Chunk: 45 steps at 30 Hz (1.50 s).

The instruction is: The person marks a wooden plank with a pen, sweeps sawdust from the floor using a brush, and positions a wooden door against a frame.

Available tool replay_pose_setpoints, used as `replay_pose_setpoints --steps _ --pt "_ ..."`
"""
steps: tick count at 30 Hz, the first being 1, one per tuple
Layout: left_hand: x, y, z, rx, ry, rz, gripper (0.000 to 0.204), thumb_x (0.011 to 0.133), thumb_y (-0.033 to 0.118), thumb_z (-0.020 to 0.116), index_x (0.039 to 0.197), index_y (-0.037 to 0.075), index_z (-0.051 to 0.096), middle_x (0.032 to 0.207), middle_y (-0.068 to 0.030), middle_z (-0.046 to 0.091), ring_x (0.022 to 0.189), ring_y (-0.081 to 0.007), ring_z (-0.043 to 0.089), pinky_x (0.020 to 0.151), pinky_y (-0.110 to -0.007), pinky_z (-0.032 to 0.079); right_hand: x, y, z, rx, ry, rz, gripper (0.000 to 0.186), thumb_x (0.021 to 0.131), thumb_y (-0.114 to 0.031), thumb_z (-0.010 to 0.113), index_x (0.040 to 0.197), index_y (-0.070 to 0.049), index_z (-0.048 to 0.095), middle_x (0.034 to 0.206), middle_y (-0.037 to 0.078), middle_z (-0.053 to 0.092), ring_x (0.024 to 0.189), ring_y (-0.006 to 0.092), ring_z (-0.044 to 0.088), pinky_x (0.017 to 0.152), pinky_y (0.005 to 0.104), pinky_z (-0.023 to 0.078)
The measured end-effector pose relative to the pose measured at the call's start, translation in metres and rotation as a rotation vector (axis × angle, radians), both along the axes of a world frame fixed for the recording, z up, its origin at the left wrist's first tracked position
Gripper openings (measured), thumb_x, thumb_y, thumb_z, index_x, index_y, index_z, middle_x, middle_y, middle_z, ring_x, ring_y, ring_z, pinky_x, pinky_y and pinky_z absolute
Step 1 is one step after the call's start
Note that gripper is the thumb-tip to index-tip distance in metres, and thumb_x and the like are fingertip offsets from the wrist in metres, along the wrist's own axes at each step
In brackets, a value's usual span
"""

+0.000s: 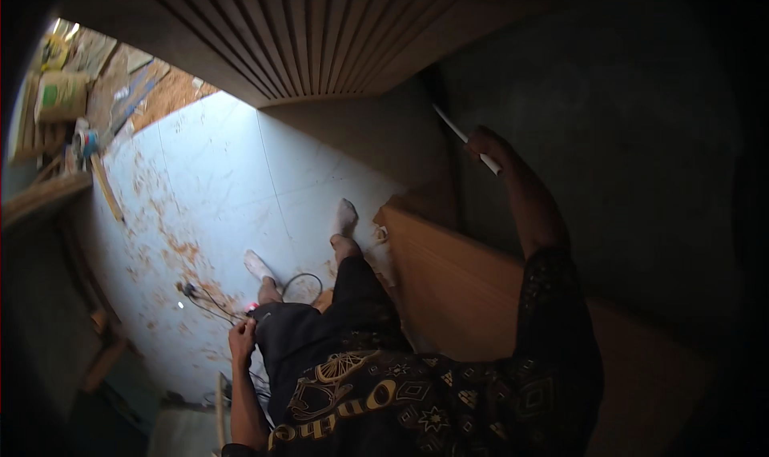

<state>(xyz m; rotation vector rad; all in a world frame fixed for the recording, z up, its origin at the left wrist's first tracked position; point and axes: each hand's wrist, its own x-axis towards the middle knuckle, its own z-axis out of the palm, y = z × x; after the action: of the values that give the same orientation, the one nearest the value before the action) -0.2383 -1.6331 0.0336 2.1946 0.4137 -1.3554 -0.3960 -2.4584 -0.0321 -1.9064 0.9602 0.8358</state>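
Note:
My right hand [485, 144] is raised at the right and closed around a slim white stick-like tool [456, 125]. Its thin end points up and left toward a dark vertical edge, and its thicker end sticks out below my fist. The dim light hides what kind of tool it is. My left hand [242, 338] hangs low beside the left leg of my dark shorts, fingers curled together. A thin dark cable [210, 302] runs close to those fingers, and a small red thing [253, 306] shows just above them. Whatever the left fingers hold is hidden.
A grooved wooden panel [312, 40] juts in overhead. Pale floor tiles [216, 161] carry scattered wood shavings [183, 249] and a black cable loop [304, 277]. A brown board or box [448, 257] stands right of my legs. Sacks [62, 96] and a wooden strip [106, 186] lie at the left.

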Motion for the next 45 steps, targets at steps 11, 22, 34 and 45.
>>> replay_pose_setpoints --steps 11,22,34,45 --pt "-0.059 -0.073 -0.022 -0.047 -0.037 -0.012 0.037 0.093 0.034 0.063 0.095 -0.002 0.072 0.070 -0.0075 0.066 0.066 -0.0121 0.060 0.066 -0.029 0.047 -0.029 -0.054 0.000 -0.351 0.593 0.527 0.025 0.079 -0.013 0.073 0.098 0.001 0.068 0.076 0.011 0.069 0.066 0.0169 0.063 0.062 0.0339 0.055" --pt "-0.114 -0.037 0.013 -0.074 -0.084 0.479 0.031 0.095 0.028 0.064 0.097 -0.001 0.072 0.069 0.0019 0.059 0.058 -0.0060 0.049 0.053 -0.024 0.038 -0.029 0.150 0.155 -0.200 0.295 0.122 0.045 0.088 -0.015 0.059 0.130 -0.002 0.057 0.091 0.019 0.066 0.076 0.0253 0.067 0.066 0.0397 0.054" --pt "-0.139 0.042 0.002 -0.007 -0.186 0.489 0.031 0.095 0.033 0.063 0.091 0.003 0.072 0.061 0.0041 0.051 0.051 -0.0057 0.045 0.046 -0.024 0.033 0.108 0.343 0.073 0.036 0.123 0.176 0.030 0.090 -0.009 0.058 0.116 0.005 0.062 0.070 0.007 0.060 0.056 0.0135 0.057 0.049 0.0330 0.050" --pt "-0.034 0.197 -0.039 -0.108 -0.018 0.633 0.025 0.092 0.026 0.066 0.096 0.003 0.074 0.063 0.0013 0.057 0.051 -0.0081 0.052 0.044 -0.026 0.038 0.162 0.426 0.130 -0.316 -0.014 0.494 0.051 0.091 -0.011 0.057 0.140 0.001 0.049 0.095 0.024 0.070 0.082 0.0312 0.070 0.071 0.0402 0.054"
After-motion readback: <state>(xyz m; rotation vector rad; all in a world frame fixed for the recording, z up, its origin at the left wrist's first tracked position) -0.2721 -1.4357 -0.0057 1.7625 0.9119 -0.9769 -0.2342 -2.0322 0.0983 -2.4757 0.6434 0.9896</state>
